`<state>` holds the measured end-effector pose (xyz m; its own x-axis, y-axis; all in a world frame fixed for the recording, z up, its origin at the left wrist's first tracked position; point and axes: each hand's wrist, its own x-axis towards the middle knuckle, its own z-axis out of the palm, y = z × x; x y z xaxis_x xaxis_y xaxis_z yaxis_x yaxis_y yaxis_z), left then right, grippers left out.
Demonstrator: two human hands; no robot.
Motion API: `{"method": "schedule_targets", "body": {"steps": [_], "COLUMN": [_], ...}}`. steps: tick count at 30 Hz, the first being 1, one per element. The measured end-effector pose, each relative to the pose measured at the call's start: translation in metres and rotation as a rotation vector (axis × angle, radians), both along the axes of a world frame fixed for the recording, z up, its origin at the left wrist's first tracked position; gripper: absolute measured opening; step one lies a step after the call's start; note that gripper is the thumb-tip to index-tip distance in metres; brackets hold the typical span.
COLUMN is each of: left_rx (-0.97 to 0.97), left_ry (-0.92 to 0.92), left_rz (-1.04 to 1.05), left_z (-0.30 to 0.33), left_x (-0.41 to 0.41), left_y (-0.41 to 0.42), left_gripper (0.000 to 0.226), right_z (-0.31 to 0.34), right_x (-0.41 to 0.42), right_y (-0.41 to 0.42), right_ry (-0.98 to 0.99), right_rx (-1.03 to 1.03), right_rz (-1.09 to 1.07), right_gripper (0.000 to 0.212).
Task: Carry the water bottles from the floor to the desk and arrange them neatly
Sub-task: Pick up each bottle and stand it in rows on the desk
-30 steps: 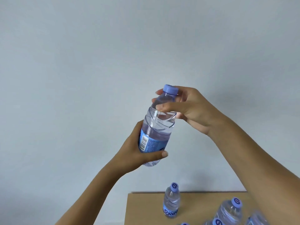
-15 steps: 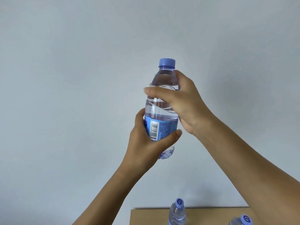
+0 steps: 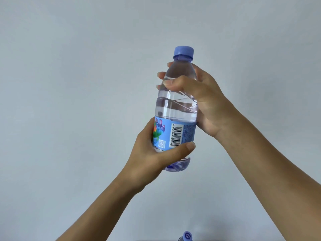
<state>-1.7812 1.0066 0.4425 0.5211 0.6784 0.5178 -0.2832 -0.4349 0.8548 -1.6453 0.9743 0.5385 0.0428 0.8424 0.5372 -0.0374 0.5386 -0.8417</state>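
Where hands (image 3: pixel 199 101) grip, smooth clear-plastic bottle (image 3: pixel 177 108), apparently ridged.

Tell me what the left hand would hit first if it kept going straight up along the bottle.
Probably the right hand, gripping the water bottle just above the left hand; the clear band between them is bare.

One view only, from the person's head, facing forward and nearly level at a plain pale wall (image 3: pixel 69 84) that fills most of the picture. It sits close: both forearms reach in from the lower edge, and the hands (raised mid-picture) loom large. Only a bottle cap (image 3: pixel 187 236) peeks over the bottom edge.
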Motion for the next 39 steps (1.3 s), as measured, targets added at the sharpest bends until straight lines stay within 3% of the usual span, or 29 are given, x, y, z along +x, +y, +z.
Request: {"method": "schedule_targets", "body": {"steps": [4, 9, 13, 18, 23, 28, 34, 39], "left_rx": [-0.002, 0.031, 0.091, 0.144, 0.041, -0.005, 0.043, 0.02], "left_ry": [-0.073, -0.136, -0.143, -0.144, -0.09, -0.13, -0.19, -0.156], "left_rz": [0.043, 0.122, 0.145, 0.029, -0.186, -0.086, 0.089, 0.118], "left_z": [0.01, 0.025, 0.039, 0.048, 0.04, 0.03, 0.027, 0.018], "left_x": [0.004, 0.012, 0.021, 0.021, 0.023, 0.035, 0.043, 0.048], "left_y": [0.001, 0.002, -0.001, -0.001, 0.004, -0.002, -0.014, -0.021], "left_gripper": [0.053, 0.06, 0.057, 0.062, 0.057, 0.054, 0.047, 0.058], "right_z": [0.014, 0.024, 0.034, 0.045, 0.041, 0.032, 0.023, 0.02], "right_x": [0.001, -0.008, -0.011, -0.001, 0.016, 0.024, 0.021, 0.022], "right_y": [-0.002, -0.004, -0.002, -0.008, -0.009, -0.008, -0.008, -0.005], "right_ry": [-0.073, -0.142, -0.092, -0.081, -0.021, -0.01, -0.065, -0.019], "right_rx": [-0.013, -0.018, 0.052, 0.181, 0.147, 0.104, 0.119, 0.099], "right_rz": [-0.06, -0.21, -0.237, -0.169, 0.015, 0.04, -0.258, -0.23], "right_gripper": [0.036, 0.057, 0.047, 0.028, 0.034, 0.037, 0.047, 0.031]}}
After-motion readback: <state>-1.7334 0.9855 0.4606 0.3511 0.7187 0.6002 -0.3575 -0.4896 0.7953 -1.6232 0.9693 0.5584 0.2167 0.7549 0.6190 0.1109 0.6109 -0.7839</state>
